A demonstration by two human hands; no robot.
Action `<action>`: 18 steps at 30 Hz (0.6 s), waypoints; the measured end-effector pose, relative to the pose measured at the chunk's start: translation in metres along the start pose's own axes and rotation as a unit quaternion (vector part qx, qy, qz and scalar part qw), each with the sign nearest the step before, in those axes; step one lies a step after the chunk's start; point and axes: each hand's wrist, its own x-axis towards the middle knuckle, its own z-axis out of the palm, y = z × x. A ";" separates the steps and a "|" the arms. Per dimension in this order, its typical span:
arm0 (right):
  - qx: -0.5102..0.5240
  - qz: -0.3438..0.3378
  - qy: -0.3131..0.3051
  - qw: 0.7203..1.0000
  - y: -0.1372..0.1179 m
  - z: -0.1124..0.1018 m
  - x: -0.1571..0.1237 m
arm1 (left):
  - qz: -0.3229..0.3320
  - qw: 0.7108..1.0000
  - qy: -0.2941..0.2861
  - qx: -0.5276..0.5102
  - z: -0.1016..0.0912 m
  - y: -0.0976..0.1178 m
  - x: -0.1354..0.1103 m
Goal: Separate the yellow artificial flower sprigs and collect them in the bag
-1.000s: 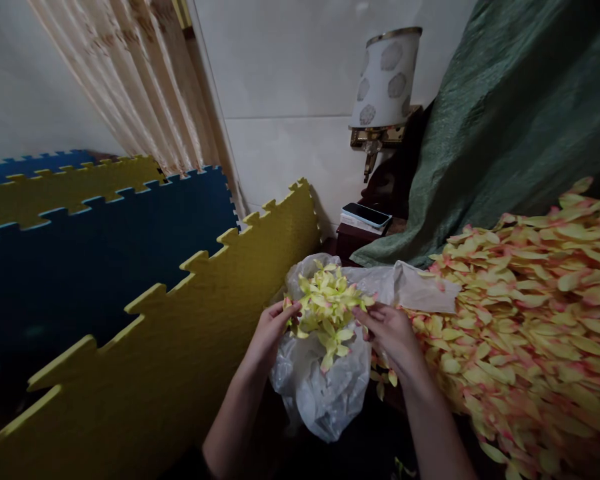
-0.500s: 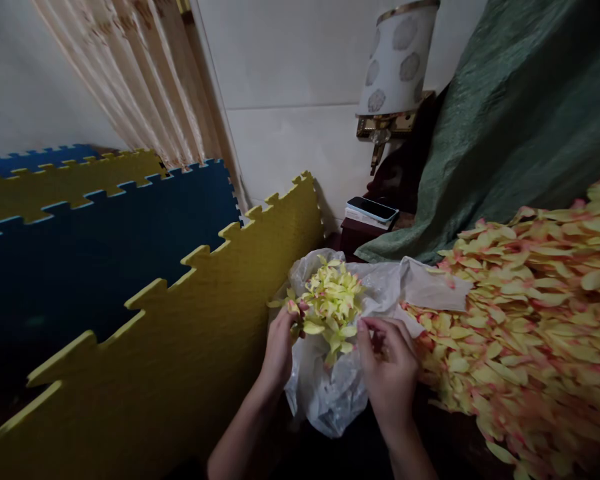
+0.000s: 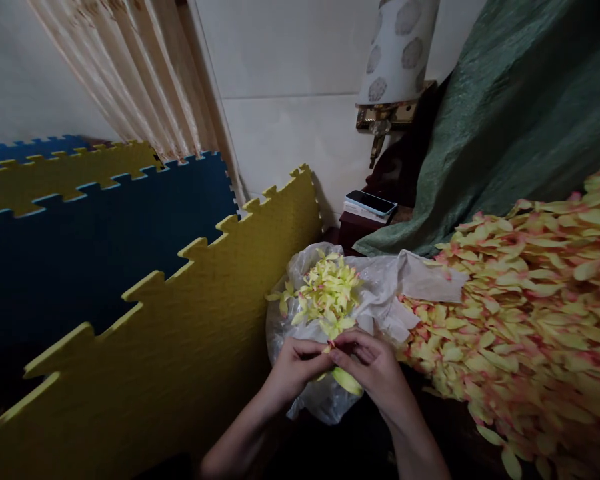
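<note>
Yellow petals [image 3: 347,382] sit pinched in the closed fingers of your left hand [image 3: 296,368] and right hand [image 3: 373,365] above the plastic bag [image 3: 325,405], where a small flower clump [image 3: 330,288] seems finished, while the far larger petal pile [image 3: 525,327] rightward looks left to do.

The flower piece [image 3: 347,382] is partly covered by the fingers [image 3: 318,364]; above them the lampshade [image 3: 395,57], and rightward the petal heap [image 3: 530,313], are cropped by the edges.
</note>
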 end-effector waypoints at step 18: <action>0.167 -0.026 0.326 0.930 0.014 0.017 -0.005 | -0.032 0.982 0.122 -0.139 -0.014 -0.005 -0.001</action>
